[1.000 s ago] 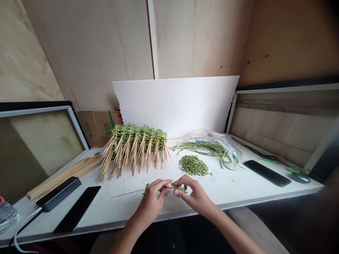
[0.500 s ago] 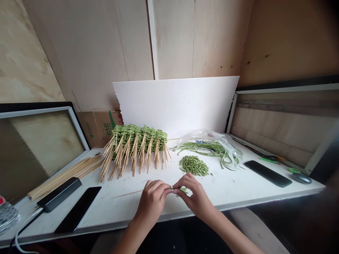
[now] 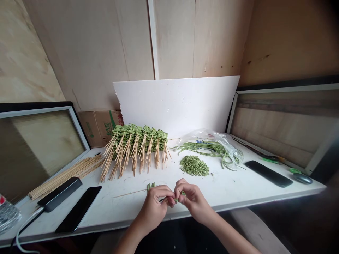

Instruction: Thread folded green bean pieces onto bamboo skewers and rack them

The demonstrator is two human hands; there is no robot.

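Observation:
Close together over the table's front part, both my hands have their fingertips pinched around a short green bean piece [image 3: 176, 200]. My left hand [image 3: 156, 204] is closed at its left end, with its fingertips nearly meeting the other hand's. My right hand [image 3: 194, 203] is curled shut, and more green shows between its fingers. Just behind my left hand, short bean pieces [image 3: 150, 186] sit at the end of a thin wooden skewer [image 3: 129, 193]. Part of that skewer is hidden by the hand. A heap of cut bean pieces [image 3: 194, 165] lies beyond my right hand.
Bean-laden skewers [image 3: 140, 139] are stacked at the back left, sticks pointing forward. Bare skewers [image 3: 66, 174], a black box [image 3: 60, 193] and a dark phone [image 3: 79, 208] lie left. Long beans [image 3: 209, 148] in a plastic bag, another phone [image 3: 268, 173] and a mouse [image 3: 302, 178] lie right.
Both hands have come slightly lower, toward the table's front edge. Bean pieces at the skewer's end now show behind my left hand. The green bits by my right hand are more covered.

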